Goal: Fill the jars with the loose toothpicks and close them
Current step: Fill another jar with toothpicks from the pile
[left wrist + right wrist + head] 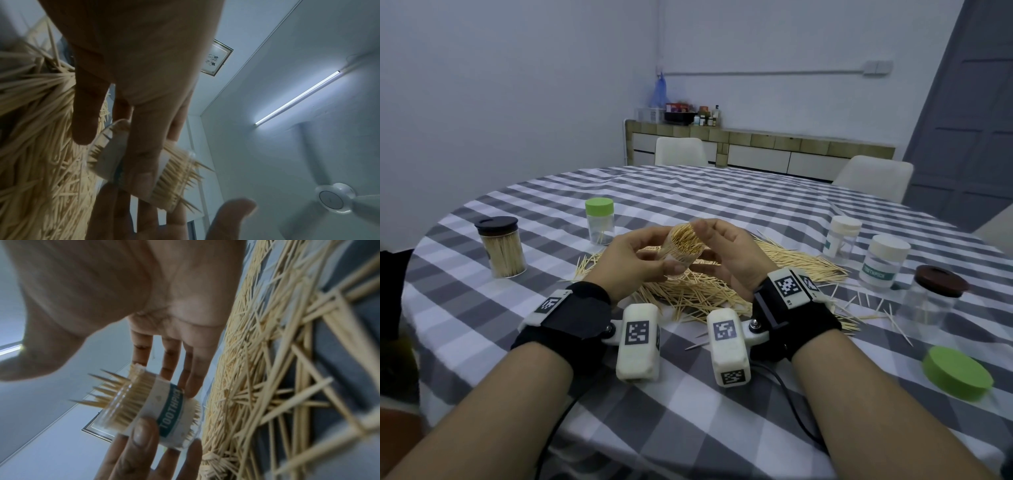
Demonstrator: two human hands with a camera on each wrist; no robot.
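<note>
Fingers (654,255) above checkered tablecloth (688,394)

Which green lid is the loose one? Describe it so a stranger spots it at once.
Start at the round table with the checked cloth and go to its near right edge, beside the brown-lidded jar. The loose green lid lies flat on the cloth; the other green lid caps a jar far left.
</note>
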